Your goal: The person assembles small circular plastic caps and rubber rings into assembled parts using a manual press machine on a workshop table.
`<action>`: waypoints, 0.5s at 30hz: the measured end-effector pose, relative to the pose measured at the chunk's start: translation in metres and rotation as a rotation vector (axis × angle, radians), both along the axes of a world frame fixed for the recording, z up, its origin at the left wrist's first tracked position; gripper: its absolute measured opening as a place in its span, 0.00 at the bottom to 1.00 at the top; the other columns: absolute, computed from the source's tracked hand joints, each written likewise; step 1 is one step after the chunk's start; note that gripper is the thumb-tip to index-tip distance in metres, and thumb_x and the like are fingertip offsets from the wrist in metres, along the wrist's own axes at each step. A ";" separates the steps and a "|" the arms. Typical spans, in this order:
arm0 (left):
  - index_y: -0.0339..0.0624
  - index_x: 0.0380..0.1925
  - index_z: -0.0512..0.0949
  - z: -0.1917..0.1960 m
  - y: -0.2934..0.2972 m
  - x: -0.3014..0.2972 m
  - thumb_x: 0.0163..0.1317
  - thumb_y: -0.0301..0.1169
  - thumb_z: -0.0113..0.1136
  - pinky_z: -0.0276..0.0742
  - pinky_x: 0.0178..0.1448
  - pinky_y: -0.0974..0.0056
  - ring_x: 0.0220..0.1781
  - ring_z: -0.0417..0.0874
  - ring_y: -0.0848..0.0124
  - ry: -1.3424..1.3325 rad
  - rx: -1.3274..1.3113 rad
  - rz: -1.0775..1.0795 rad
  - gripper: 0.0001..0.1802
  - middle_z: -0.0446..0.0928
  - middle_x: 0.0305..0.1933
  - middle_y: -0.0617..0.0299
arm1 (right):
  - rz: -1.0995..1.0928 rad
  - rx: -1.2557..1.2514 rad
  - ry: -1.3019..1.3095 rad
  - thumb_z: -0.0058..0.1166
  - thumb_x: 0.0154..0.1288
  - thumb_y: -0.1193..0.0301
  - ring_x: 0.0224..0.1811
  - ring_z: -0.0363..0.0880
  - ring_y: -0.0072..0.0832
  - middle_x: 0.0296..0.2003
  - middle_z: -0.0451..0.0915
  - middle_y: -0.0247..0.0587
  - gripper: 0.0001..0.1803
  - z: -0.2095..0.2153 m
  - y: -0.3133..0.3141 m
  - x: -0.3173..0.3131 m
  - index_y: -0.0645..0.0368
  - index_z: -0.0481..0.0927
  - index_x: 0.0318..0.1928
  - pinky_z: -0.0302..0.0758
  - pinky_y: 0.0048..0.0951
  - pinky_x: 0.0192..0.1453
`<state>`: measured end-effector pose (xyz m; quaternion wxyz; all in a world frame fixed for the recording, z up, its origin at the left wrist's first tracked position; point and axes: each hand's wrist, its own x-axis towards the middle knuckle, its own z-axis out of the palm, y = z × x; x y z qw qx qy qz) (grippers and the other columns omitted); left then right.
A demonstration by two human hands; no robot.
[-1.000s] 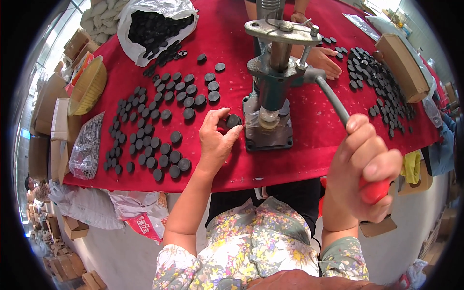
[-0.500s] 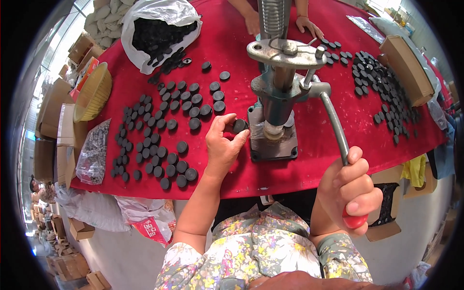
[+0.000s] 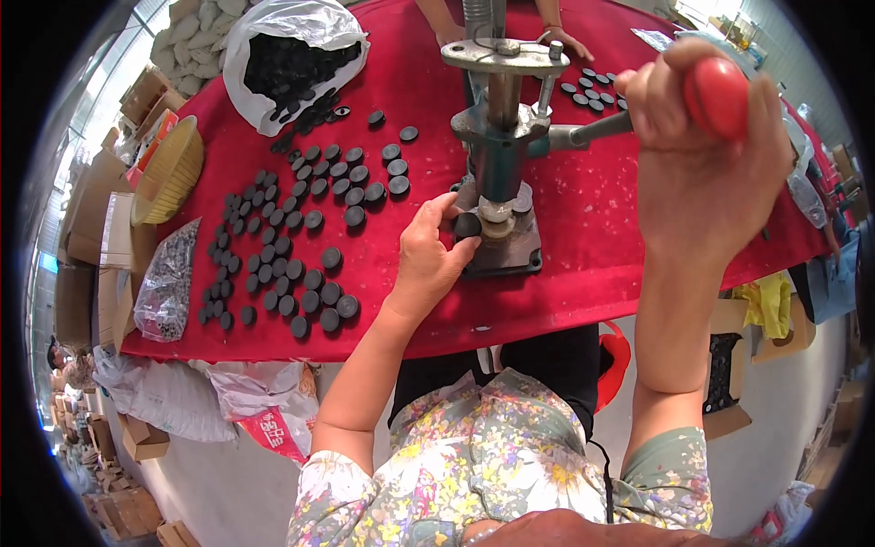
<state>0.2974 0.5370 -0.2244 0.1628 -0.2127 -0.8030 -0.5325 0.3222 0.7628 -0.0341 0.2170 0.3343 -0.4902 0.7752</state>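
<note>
My left hand (image 3: 432,251) pinches a small black round cap (image 3: 468,225) between thumb and fingers, just left of the hand press's (image 3: 503,150) lower die (image 3: 498,228). The press's ram hangs above that die, with a narrow gap between them. My right hand (image 3: 697,173) is closed on the lever (image 3: 597,129) near its red ball knob (image 3: 718,98); the lever is swung up and out to the right. Many like black caps (image 3: 313,280) lie spread on the red cloth (image 3: 401,301) to the left.
A white sack (image 3: 239,68) of black parts lies open at the back left. A yellow basket (image 3: 173,173) and a clear bag of small parts (image 3: 167,287) sit on the left edge. Across the table, another person's hand (image 3: 567,41) rests near more caps (image 3: 588,89).
My right hand has pushed the lever from low in front up and away, and the ram has risen. My left hand has brought the cap slightly right, closer to the die.
</note>
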 end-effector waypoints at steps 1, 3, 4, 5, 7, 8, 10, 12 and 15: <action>0.34 0.57 0.74 0.000 0.001 0.000 0.48 0.18 0.71 0.80 0.51 0.64 0.44 0.83 0.69 0.003 0.000 0.001 0.33 0.81 0.44 0.57 | 0.001 0.000 0.003 0.33 0.77 0.52 0.30 0.61 0.29 0.24 0.63 0.35 0.30 0.004 0.001 -0.003 0.69 0.76 0.46 0.63 0.37 0.51; 0.34 0.57 0.74 0.000 0.003 -0.002 0.48 0.19 0.72 0.80 0.50 0.64 0.42 0.84 0.68 0.033 -0.029 0.000 0.33 0.82 0.43 0.57 | -0.087 0.037 0.005 0.31 0.78 0.53 0.29 0.61 0.27 0.25 0.65 0.37 0.30 0.008 0.001 -0.007 0.71 0.76 0.46 0.64 0.32 0.46; 0.34 0.57 0.74 0.000 0.005 -0.002 0.48 0.19 0.72 0.80 0.50 0.64 0.42 0.84 0.68 0.032 -0.027 -0.002 0.33 0.82 0.43 0.57 | -0.089 0.038 0.004 0.31 0.78 0.53 0.29 0.61 0.27 0.25 0.65 0.37 0.30 0.008 0.002 -0.008 0.71 0.76 0.46 0.64 0.32 0.46; 0.34 0.57 0.74 0.000 0.008 -0.002 0.48 0.20 0.72 0.80 0.50 0.64 0.43 0.83 0.68 0.001 -0.019 0.001 0.33 0.81 0.44 0.57 | -0.092 0.030 0.027 0.31 0.78 0.53 0.29 0.60 0.27 0.25 0.65 0.37 0.31 0.007 0.003 -0.010 0.71 0.76 0.47 0.64 0.32 0.44; 0.34 0.58 0.74 -0.001 0.013 -0.003 0.47 0.20 0.72 0.80 0.51 0.63 0.44 0.83 0.68 -0.030 -0.013 0.008 0.33 0.81 0.44 0.57 | -0.092 0.019 0.051 0.32 0.78 0.52 0.29 0.60 0.27 0.25 0.66 0.37 0.31 0.006 0.001 -0.011 0.72 0.76 0.47 0.64 0.31 0.43; 0.35 0.58 0.74 -0.004 0.016 -0.004 0.47 0.20 0.72 0.79 0.52 0.63 0.44 0.83 0.68 -0.025 -0.001 0.020 0.34 0.81 0.44 0.57 | -0.101 0.006 0.037 0.31 0.78 0.53 0.29 0.60 0.26 0.25 0.65 0.37 0.31 0.005 -0.001 -0.009 0.72 0.77 0.47 0.64 0.31 0.42; 0.35 0.58 0.74 -0.008 0.021 -0.009 0.46 0.20 0.73 0.79 0.53 0.63 0.45 0.82 0.68 -0.018 0.011 0.028 0.34 0.81 0.44 0.58 | -0.113 -0.008 0.025 0.31 0.78 0.53 0.28 0.60 0.26 0.24 0.65 0.36 0.31 0.006 -0.001 -0.010 0.72 0.77 0.47 0.63 0.31 0.42; 0.41 0.57 0.74 -0.010 0.026 -0.014 0.43 0.22 0.76 0.78 0.50 0.59 0.46 0.80 0.61 -0.014 0.013 0.062 0.37 0.78 0.43 0.56 | -0.056 0.016 0.038 0.32 0.78 0.52 0.28 0.59 0.25 0.24 0.65 0.36 0.32 0.006 0.001 -0.011 0.72 0.77 0.47 0.63 0.30 0.42; 0.45 0.58 0.74 -0.011 0.030 -0.017 0.41 0.23 0.76 0.74 0.55 0.56 0.48 0.78 0.60 0.010 -0.077 0.084 0.38 0.77 0.43 0.57 | -0.010 -0.019 0.051 0.33 0.77 0.51 0.28 0.58 0.25 0.24 0.65 0.35 0.33 0.006 -0.001 -0.012 0.72 0.77 0.48 0.62 0.29 0.41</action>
